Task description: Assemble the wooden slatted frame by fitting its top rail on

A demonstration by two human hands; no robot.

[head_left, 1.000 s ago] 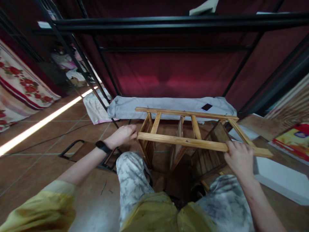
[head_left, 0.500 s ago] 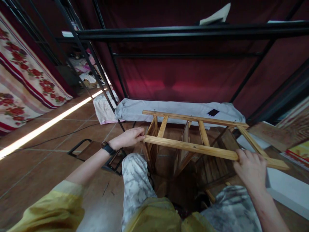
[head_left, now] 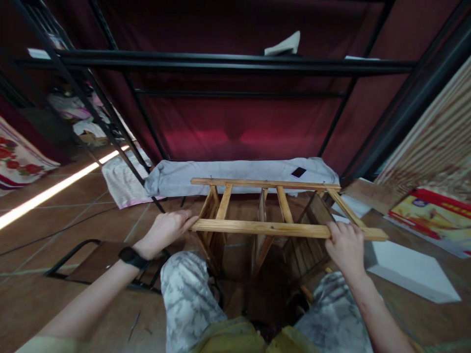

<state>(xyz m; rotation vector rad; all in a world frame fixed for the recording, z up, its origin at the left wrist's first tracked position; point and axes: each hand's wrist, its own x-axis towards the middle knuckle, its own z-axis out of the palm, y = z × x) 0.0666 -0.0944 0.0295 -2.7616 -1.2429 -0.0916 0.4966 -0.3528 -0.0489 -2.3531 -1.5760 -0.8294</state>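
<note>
Between the person's knees, a wooden frame [head_left: 272,220] is standing on the tiled floor [head_left: 55,230]. Left hand [head_left: 167,229] and right hand [head_left: 344,245] are each closing around its near rail, which is lying level.

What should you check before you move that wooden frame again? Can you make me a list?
1. Left hand on the frame: ok, it grips the left end of the near rail.
2. Right hand on the frame: ok, fingers wrap the near rail close to its right end.
3. Frame level: ok, the near rail lies about flat between the hands.
4. Knees clear: cannot tell, the legs sit right under the frame.
5. Phone safe: ok, it lies on the grey cloth beyond the frame, apart from it.
6. Nails sticking up on the far rail: cannot tell, too small.
</note>
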